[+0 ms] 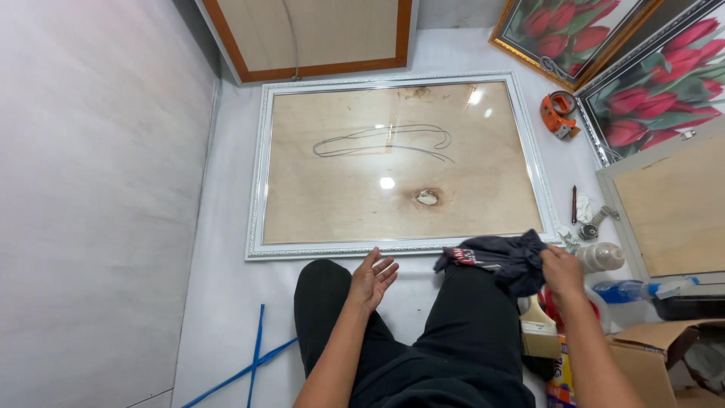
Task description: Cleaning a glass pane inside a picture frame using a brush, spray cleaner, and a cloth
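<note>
Gripping dark cloth (502,258) in right hand (563,270), left hand (371,279) fingers open, white frame (257,181) holding plywood.

So there's a crumpled dark navy cloth rag (504,259) with a bit of red and white print showing on one fold. It's bunched up loose, draped over the right knee, with its far edge just reaching the near rail of a big white ornate-moulded picture frame (258,181). That frame lies flat on the pale floor, landscape way round, glass in it throwing back a few ceiling-light spots. Behind the glass sits a light plywood backing with a dark knot near the lower middle and a loopy pencil scribble up top.
</note>
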